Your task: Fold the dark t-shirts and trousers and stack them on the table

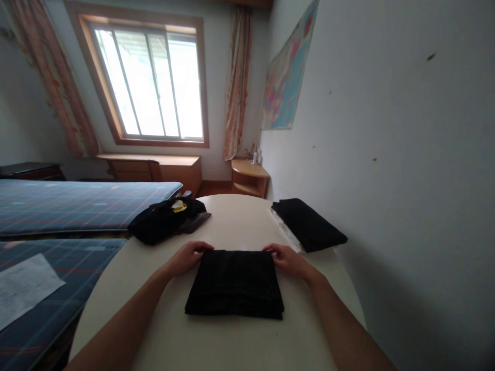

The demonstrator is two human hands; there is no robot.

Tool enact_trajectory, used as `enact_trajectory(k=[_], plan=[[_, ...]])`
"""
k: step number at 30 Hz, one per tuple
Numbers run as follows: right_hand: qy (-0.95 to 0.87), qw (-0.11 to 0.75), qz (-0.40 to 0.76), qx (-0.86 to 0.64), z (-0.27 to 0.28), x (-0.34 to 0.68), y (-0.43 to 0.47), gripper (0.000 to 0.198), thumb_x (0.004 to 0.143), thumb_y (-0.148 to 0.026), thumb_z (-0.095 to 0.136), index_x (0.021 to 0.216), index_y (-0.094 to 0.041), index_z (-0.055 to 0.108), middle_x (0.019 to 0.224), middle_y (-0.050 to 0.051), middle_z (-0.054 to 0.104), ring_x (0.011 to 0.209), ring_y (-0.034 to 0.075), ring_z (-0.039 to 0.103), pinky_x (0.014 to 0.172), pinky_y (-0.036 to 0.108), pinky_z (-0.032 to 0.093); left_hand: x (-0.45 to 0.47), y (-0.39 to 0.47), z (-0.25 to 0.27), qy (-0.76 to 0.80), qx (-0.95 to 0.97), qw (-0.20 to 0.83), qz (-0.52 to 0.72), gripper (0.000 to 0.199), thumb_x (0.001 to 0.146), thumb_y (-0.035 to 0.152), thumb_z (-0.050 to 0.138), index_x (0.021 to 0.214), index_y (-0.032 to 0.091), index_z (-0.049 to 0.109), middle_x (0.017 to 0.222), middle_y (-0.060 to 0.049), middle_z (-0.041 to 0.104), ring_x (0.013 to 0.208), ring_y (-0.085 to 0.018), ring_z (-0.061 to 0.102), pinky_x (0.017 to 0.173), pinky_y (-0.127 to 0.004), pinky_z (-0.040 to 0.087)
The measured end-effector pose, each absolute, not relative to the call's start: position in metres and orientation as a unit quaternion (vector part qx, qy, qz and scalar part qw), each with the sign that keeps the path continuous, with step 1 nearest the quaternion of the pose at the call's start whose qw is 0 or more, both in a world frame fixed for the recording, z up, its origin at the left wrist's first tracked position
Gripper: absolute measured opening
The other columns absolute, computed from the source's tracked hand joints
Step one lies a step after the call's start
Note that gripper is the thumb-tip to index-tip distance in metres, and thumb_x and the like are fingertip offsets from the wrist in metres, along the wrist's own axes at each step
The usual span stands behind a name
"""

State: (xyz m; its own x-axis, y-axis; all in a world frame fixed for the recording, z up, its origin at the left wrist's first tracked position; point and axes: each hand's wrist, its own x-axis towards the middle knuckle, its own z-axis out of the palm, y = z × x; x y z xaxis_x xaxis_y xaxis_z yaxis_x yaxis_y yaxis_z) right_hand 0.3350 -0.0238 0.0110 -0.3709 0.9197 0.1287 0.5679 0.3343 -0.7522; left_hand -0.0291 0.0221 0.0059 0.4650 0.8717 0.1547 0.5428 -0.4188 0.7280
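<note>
Our left hand (pixel 188 257) and right hand (pixel 286 259) pinch the folded black garment's (pixel 235 282) far corners, its bulk toward six o'clock.

No readable text anywhere; the wall map (pixel 289 77) at far right and the paper (pixel 23 288) at near left are too blurred.

table (pixel 232 216): round, pale
centre: folded black cloth (pixel 235 283)
beyond it, left: black heap (pixel 164 219)
beyond it, right: second folded cloth (pixel 309 224)
</note>
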Motion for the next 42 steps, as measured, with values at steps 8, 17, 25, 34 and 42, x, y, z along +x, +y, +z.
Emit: enact_trajectory(k=[8, 17, 25, 34, 42], plan=[[-0.786, 0.316, 0.256, -0.465, 0.013, 0.33, -0.021, 0.042, 0.084, -0.015, 0.045, 0.116, -0.02, 0.071, 0.113, 0.006, 0.074, 0.107, 0.022, 0.067, 0.099, 0.039, 0.048, -0.028, 0.026, 0.007, 0.456, 0.772, 0.332, 0.294, 0.031, 0.075, 0.025, 0.054, 0.096, 0.017, 0.076, 0.095, -0.005, 0.077, 0.091, -0.024, 0.07, 0.088, -0.033, 0.051], [-0.784, 0.311, 0.2, -0.499, 0.006, 0.326, -0.016, 0.038, 0.086, -0.014, 0.045, 0.11, -0.019, 0.074, 0.117, 0.009, 0.071, 0.108, 0.021, 0.065, 0.102, 0.039, 0.046, -0.021, 0.026, 0.002, 0.516, 0.752, 0.287, 0.293, 0.033, 0.075, 0.017, 0.048, 0.09, 0.019, 0.077, 0.095, -0.004, 0.077, 0.096, -0.023, 0.069, 0.094, -0.033, 0.049], [-0.829, 0.259, 0.1, -0.485, 0.018, 0.278, -0.037, 0.05, 0.098, -0.036, 0.044, 0.146, -0.023, 0.044, 0.15, 0.008, 0.046, 0.142, 0.022, 0.035, 0.119, 0.048, 0.024, 0.019, -0.015, 0.009, 0.415, 0.861, 0.136, 0.262, 0.052, 0.094, 0.044, 0.046, 0.142, 0.024, 0.049, 0.151, -0.007, 0.045, 0.14, -0.025, 0.039, 0.117, -0.041, 0.029], [-0.846, 0.131, 0.126, -0.502, 0.013, 0.267, -0.05, 0.061, 0.088, -0.062, 0.054, 0.137, -0.027, 0.053, 0.153, 0.01, 0.041, 0.144, 0.031, 0.028, 0.117, 0.057, 0.013, 0.03, -0.032, -0.006, 0.367, 0.915, 0.111, 0.127, 0.08, 0.088, 0.061, 0.053, 0.155, 0.03, 0.022, 0.162, -0.01, 0.018, 0.149, -0.038, 0.009, 0.116, -0.063, 0.008], [-0.79, 0.198, 0.084, -0.575, 0.022, 0.265, -0.044, 0.031, 0.096, -0.041, 0.048, 0.109, -0.019, 0.066, 0.106, 0.01, 0.071, 0.099, 0.022, 0.064, 0.087, 0.034, 0.047, 0.039, -0.039, 0.01, 0.263, 0.944, 0.15, 0.132, 0.072, 0.089, 0.059, 0.053, 0.153, 0.036, 0.028, 0.161, -0.005, 0.023, 0.148, -0.036, 0.015, 0.118, -0.061, 0.008]])
